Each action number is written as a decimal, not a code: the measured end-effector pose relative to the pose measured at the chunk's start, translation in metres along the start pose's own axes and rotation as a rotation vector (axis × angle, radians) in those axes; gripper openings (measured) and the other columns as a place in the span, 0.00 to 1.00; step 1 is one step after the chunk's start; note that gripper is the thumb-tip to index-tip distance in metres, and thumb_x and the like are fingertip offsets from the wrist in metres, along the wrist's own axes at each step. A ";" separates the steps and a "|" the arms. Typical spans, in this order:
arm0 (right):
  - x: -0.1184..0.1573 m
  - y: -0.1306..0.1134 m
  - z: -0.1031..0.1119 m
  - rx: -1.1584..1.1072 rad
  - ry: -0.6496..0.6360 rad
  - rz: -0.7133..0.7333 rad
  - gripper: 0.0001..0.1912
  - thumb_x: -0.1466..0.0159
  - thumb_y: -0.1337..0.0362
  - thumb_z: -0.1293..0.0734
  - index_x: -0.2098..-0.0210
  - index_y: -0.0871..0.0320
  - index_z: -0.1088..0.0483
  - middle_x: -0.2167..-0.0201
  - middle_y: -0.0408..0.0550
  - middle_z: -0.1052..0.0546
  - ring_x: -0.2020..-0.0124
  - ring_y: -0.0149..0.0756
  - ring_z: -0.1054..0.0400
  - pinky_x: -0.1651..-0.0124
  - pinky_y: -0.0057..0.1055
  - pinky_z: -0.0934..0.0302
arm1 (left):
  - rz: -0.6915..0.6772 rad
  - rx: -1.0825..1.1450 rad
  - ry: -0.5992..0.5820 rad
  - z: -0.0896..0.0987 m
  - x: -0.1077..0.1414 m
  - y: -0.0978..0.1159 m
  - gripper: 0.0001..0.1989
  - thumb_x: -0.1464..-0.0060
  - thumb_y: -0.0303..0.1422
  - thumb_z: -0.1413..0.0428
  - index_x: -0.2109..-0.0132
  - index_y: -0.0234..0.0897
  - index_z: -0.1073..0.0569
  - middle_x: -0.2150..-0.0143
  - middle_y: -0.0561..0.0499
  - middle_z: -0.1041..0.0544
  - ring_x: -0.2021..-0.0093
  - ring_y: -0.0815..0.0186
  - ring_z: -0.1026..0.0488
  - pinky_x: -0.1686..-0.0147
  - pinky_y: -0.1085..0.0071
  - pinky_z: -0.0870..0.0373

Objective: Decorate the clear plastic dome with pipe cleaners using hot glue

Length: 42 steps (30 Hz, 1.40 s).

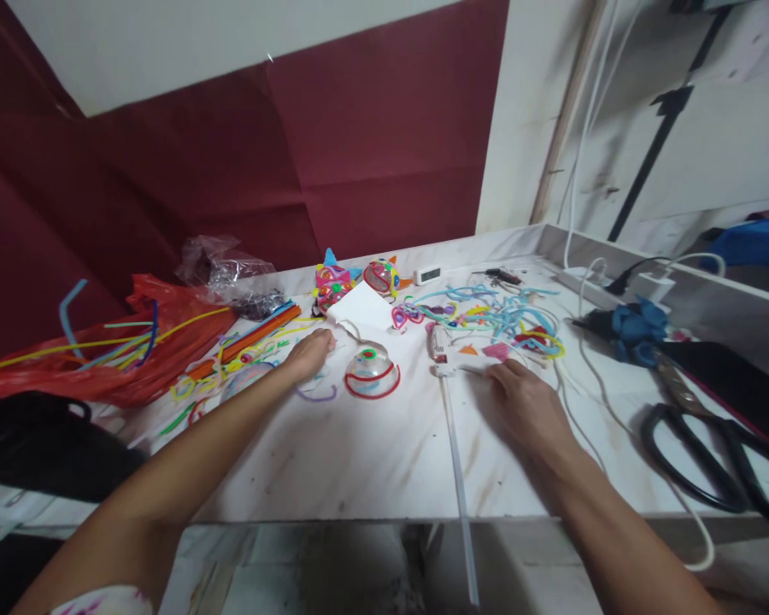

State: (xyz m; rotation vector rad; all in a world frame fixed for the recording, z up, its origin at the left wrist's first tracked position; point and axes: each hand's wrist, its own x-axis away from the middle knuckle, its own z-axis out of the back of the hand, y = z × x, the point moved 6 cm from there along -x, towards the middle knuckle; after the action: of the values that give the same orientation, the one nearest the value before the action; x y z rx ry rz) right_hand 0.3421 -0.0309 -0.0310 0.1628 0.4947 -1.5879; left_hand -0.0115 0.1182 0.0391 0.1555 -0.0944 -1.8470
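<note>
My left hand (311, 354) is closed at the table's middle left, beside a clear plastic dome (370, 374). What its fingers hold, if anything, I cannot make out. The dome has a red pipe cleaner around its lower edge and a green and red piece on top. A purple pipe cleaner (317, 396) lies just below that hand. To the dome's right is a white glue gun (442, 354), its long clear glue stick (458, 478) reaching past the table edge. My right hand (519, 397) pinches a thin grey tool (472, 370) pointing at the gun.
Decorated masks (331, 286) and white paper (362, 309) stand behind. Bent pipe cleaners (513, 316) heap at back right. Black-handled scissors (695, 444), a dark phone (734, 384) and cables lie right. A red plastic bag (147, 333) with pipe cleaners is left.
</note>
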 end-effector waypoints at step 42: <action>-0.109 -0.169 -0.008 -1.284 -0.541 -0.178 0.07 0.40 0.71 0.24 0.73 0.56 0.22 0.80 0.40 0.22 0.76 0.30 0.30 0.74 0.23 0.44 | -0.026 0.709 0.041 -0.002 0.044 0.029 0.12 0.34 0.43 0.45 0.62 0.42 0.22 0.70 0.52 0.18 0.73 0.63 0.22 0.68 0.68 0.26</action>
State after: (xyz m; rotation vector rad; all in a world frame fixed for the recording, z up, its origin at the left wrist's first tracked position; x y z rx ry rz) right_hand 0.1847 0.0728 0.0407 -1.2631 1.0003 -1.1381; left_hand 0.0041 0.0680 0.0390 0.6862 -0.7212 -1.7640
